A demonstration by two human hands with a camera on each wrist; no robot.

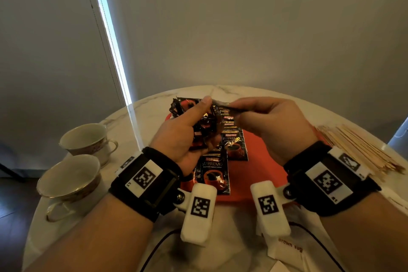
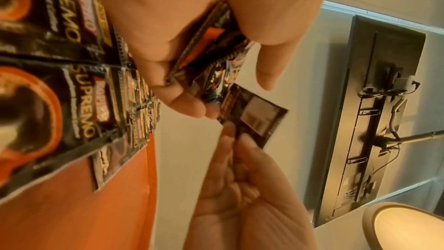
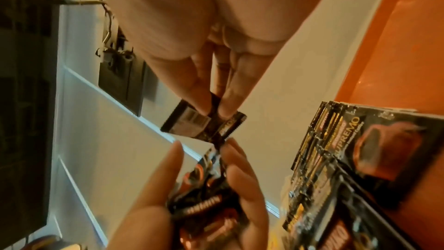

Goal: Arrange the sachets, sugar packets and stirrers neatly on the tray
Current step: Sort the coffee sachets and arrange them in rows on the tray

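Fingertips [image 3: 204,105] of the right hand [image 1: 271,128] pinch one sachet [image 3: 204,123] at mid-frame, drawing it from the bunch [image 1: 203,126] that the left hand [image 1: 183,137] grips with curled fingers. Below them, more sachets [image 1: 215,174] lie overlapped in a row on the orange tray [image 1: 260,174]. Stirrers [image 1: 362,148] sit at the right edge, off the tray; a sugar packet [image 1: 289,249] lies at lower right. The bunch looks loosely fanned, so a sharp pull could likely drag neighbours out and scatter them over the laid row.
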